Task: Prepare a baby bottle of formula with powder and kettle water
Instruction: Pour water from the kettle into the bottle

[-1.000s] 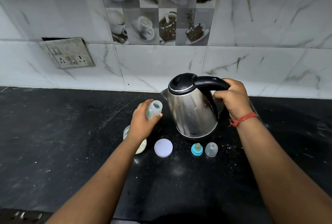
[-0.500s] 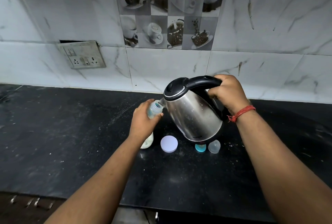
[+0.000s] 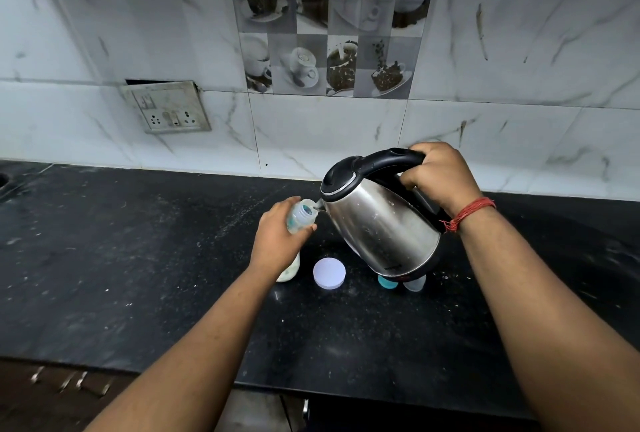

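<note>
My right hand [image 3: 439, 177] grips the black handle of a steel kettle [image 3: 379, 223], which is lifted off the black counter [image 3: 138, 275] and tilted to the left. Its spout touches the open mouth of a clear baby bottle [image 3: 300, 217] that my left hand [image 3: 278, 241] holds around the body, tilted toward the kettle. Behind my left wrist stands a small jar of pale powder [image 3: 290, 270], mostly hidden. A white round lid [image 3: 329, 273] lies flat beside it. A teal bottle ring [image 3: 387, 282] and a clear bottle cap [image 3: 415, 282] peek out under the kettle's base.
A marble-tiled wall [image 3: 519, 68] runs behind the counter, with a loose socket plate [image 3: 169, 109] at the left. The counter's front edge [image 3: 346, 393] is close to me, with drawer handles [image 3: 69, 381] below at the lower left.
The kettle has been lifted off the counter and tipped left until its spout met the bottle's mouth. My left hand kept holding the bottle, angling it toward the spout.
</note>
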